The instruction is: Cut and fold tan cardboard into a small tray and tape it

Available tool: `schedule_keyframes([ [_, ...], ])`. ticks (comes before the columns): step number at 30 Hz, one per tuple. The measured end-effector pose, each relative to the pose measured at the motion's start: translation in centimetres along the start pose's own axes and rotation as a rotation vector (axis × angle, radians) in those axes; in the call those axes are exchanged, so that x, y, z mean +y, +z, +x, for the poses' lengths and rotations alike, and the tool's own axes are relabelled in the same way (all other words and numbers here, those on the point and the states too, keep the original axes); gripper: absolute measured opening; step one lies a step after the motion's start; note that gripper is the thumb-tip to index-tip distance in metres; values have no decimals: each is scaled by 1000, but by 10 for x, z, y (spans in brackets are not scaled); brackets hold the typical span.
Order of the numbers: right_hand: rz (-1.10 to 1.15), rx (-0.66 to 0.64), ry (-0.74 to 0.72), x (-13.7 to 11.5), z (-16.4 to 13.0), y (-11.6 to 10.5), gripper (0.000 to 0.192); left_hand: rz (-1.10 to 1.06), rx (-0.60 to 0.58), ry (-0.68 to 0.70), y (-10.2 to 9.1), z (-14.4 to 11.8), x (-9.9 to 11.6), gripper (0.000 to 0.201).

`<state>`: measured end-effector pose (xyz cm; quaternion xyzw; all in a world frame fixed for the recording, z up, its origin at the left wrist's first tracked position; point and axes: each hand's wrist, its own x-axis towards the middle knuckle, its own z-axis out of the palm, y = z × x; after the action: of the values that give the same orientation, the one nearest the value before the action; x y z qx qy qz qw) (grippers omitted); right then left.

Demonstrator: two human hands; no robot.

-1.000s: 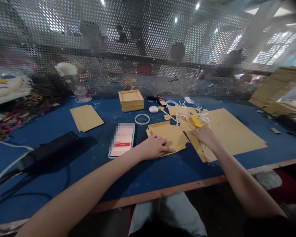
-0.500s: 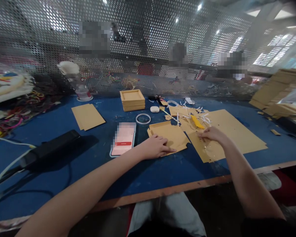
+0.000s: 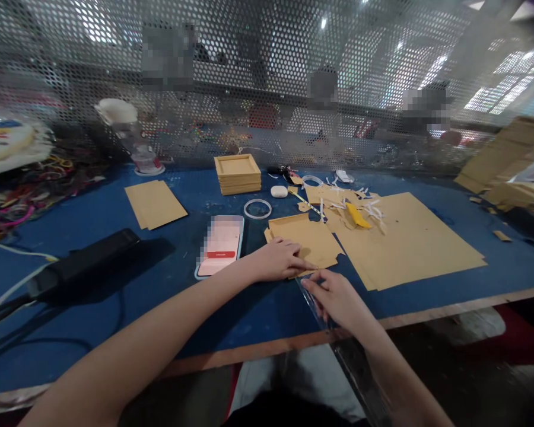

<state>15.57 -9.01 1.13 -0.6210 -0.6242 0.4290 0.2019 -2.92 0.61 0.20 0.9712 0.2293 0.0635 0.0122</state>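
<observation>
My left hand (image 3: 281, 259) lies on a folded piece of brown cardboard (image 3: 309, 236), its fingers stretched towards the near edge. The cardboard has a raised flap along its far side and notched corners. Close by on the right, my right hand (image 3: 331, 296) pinches a clear plastic strip (image 3: 310, 295) at the cardboard's near edge. The strip runs down past the table's front edge; its exact kind is hard to make out. Beside the cardboard lie large flat brown sheets (image 3: 412, 249).
A phone (image 3: 220, 246), a clear ring (image 3: 257, 209) and a white case (image 3: 279, 191) lie around the cardboard. Farther back stands a stack of cardboard trays (image 3: 237, 174). Paper scraps and a yellow piece (image 3: 357, 215) litter the sheets. A black power adapter (image 3: 84, 264) sits left.
My right hand has moved left and nearer from above the large sheets to the folded cardboard, bringing the clear strip along. The left hand stays on the cardboard.
</observation>
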Motion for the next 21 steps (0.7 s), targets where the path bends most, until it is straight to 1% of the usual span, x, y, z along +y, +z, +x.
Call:
schedule_keyframes([
  [2, -76, 53, -33, -4, 5, 6, 27, -30, -19, -6, -1, 2, -1, 35],
  [4, -154, 79, -62, -8, 8, 8, 26, -61, -47, -10, -2, 3, -3, 37],
  [7, -257, 92, -84, -12, 9, 8, 27, -103, -80, -20, -4, 5, -5, 37],
  [11, -371, 96, -63, -16, 8, 8, 31, -136, -89, -26, -4, 6, -6, 36],
  [16, -439, 54, -46, -21, 9, 8, 34, -145, -82, -34, -4, 6, -5, 37],
  [21, -448, 79, -36, -26, 7, 8, 34, -144, -76, -42, -4, 5, -4, 40],
])
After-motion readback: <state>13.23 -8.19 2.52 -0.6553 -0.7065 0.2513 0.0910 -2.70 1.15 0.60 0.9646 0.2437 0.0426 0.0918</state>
